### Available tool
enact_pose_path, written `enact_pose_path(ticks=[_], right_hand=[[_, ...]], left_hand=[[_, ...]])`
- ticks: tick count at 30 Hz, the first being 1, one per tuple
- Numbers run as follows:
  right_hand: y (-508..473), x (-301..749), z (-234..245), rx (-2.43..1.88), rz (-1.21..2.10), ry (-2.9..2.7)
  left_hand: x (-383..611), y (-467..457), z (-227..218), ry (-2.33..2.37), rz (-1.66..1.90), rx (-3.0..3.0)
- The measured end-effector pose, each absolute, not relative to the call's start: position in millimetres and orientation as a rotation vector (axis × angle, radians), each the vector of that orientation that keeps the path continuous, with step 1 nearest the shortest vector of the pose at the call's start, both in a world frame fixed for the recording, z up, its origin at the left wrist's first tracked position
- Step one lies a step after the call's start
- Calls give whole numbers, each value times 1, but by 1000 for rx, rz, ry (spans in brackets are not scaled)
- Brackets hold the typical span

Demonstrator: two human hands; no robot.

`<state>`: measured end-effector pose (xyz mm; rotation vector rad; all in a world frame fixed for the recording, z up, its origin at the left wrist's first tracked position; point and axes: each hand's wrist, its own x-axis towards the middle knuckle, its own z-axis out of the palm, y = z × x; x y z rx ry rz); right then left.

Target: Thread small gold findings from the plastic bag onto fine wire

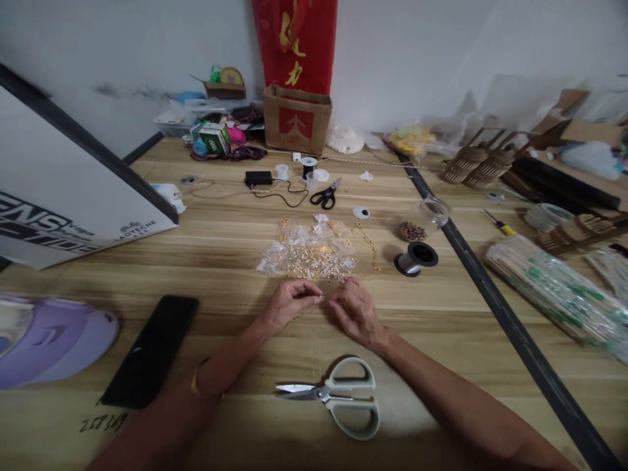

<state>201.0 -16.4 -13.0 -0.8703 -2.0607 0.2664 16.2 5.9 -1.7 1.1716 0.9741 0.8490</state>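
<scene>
My left hand [290, 303] is closed in a pinch, thumb against forefinger, with a tiny pale bit at the tips. A short piece of gold chain [293, 321] shows beneath its palm and seems to belong to what it holds. Close by, my right hand [357, 313] has its fingers curled at the near edge of the charm pile; whatever they grip is hidden. That pile of small gold and silver charms [314, 261] lies on and among clear plastic bags [275, 256]. Another gold chain [369, 247] rests right of it. Scissors with pale handles [350, 397] lie in front of me.
A wire spool [416, 259] and a dish of colored beads [412, 231] stand to the right. Black scissors [326, 194] lie farther back. At left are a black phone [151, 351] and a purple visor [59, 340]. Wrapped sticks [554, 288] lie far right.
</scene>
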Motion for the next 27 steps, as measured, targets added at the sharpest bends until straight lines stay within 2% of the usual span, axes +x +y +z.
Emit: enact_pose_path(ticks=[27], right_hand=[[-16, 202, -15, -876, 301, -2071]], left_hand=[[17, 6, -1, 964, 854, 1178]])
